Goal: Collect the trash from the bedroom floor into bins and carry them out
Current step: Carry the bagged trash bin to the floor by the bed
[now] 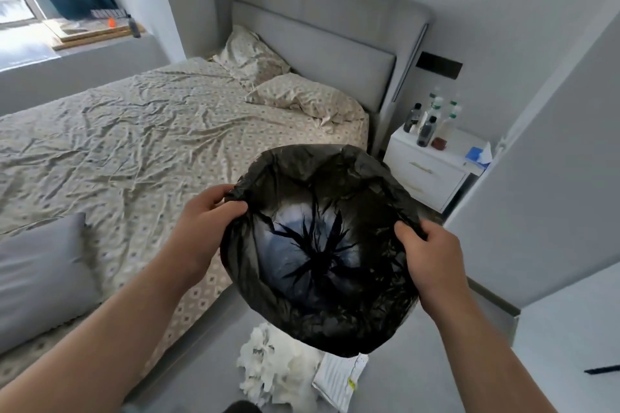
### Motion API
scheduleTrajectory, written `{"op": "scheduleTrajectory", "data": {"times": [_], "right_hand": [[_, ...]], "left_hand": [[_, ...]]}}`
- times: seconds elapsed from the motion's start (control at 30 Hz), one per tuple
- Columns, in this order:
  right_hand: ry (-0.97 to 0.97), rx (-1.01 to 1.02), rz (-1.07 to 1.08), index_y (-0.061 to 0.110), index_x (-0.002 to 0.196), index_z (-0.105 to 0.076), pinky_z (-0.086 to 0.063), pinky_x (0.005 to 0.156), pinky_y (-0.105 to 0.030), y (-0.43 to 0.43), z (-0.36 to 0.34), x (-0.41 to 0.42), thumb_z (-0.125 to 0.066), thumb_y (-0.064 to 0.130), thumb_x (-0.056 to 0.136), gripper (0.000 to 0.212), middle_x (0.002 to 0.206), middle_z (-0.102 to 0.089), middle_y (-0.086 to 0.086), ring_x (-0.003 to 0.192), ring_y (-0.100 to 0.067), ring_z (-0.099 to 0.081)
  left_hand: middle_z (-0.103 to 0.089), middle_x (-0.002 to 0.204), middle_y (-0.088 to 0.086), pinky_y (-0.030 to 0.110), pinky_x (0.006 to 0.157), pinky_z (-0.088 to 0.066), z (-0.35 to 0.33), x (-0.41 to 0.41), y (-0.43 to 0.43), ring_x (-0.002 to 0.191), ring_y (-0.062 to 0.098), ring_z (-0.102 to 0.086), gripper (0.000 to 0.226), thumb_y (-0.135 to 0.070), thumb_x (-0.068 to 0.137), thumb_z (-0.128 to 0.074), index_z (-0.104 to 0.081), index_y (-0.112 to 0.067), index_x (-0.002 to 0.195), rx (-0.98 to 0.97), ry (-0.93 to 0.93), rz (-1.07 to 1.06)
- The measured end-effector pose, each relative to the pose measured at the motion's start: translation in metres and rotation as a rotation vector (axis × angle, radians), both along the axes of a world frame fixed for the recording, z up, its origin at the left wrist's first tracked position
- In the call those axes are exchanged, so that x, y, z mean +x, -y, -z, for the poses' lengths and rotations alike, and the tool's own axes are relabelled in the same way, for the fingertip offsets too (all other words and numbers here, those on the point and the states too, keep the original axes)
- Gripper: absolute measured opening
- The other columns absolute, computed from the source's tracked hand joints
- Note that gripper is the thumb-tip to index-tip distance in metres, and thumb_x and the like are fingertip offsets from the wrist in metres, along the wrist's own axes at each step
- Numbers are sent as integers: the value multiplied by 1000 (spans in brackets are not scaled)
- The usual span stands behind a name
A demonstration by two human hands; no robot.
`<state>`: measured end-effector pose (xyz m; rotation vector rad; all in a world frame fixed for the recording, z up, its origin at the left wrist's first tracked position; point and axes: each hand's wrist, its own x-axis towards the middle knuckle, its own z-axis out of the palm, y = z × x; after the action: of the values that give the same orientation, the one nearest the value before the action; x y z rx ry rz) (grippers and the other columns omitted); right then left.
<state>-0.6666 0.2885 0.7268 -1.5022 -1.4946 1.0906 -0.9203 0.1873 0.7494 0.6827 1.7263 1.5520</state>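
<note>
A black trash bag (322,255) hangs open-mouthed in mid-air beside the bed (134,131), its rim pinched on one side by the left hand (208,218) and on the other by the right hand (432,255), above crumpled white paper (271,369) on the floor (419,362).

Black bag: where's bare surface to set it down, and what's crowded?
Both hands, left hand and right hand, hold the black bag open. Free: the wrinkled sheet between pillows and grey cushion. Crowded: the nightstand with bottles; the floor below, with white trash and paper.
</note>
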Motion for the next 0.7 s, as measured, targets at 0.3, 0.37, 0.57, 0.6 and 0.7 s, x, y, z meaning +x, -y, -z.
{"op": "scheduleTrajectory", "data": {"times": [0.3, 0.37, 0.57, 0.6, 0.7], "right_hand": [[-40, -36, 37, 4, 87, -69, -55, 77, -47, -49, -14, -30, -60, 27, 89, 25, 86, -70, -20, 83, -34, -67], [-50, -31, 62, 8, 84, -69, -55, 76, -45, -58, -12, -39, -60, 26, 90, 21, 84, -70, -18, 81, -31, -67], [-12, -28, 214, -5, 83, -60, -41, 60, -32, -83, 22, -76, -59, 29, 88, 35, 76, -63, -25, 71, -38, -62], [-11, -50, 246, -3, 79, -59, -39, 59, -31, -85, 30, -84, -59, 29, 88, 34, 69, -60, -19, 65, -32, -59], [6, -94, 353, -1, 78, -57, -37, 59, -30, -91, 54, -106, -59, 30, 86, 33, 66, -55, -8, 62, -20, -53]], "left_hand": [[-72, 73, -2, 33, 73, -51, -13, -32, -61, 76, 19, -66, 21, -13, 72, -63, -75, -31, 75, 10, -1, 51], [-72, 73, -1, 33, 73, -51, -11, -43, -78, 75, 19, -66, 26, -7, 79, -62, -74, -30, 74, 11, -14, 78], [-72, 75, 1, 33, 70, -49, 16, -93, -142, 77, 21, -65, 26, -1, 87, -55, -71, -21, 85, -25, 10, 250], [-72, 73, 0, 32, 69, -49, 26, -102, -153, 75, 20, -65, 26, -1, 87, -54, -71, -21, 85, -37, 12, 285], [-71, 74, 0, 31, 67, -49, 57, -127, -185, 72, 17, -66, 28, -1, 87, -54, -71, -23, 82, -67, 39, 406]]}}
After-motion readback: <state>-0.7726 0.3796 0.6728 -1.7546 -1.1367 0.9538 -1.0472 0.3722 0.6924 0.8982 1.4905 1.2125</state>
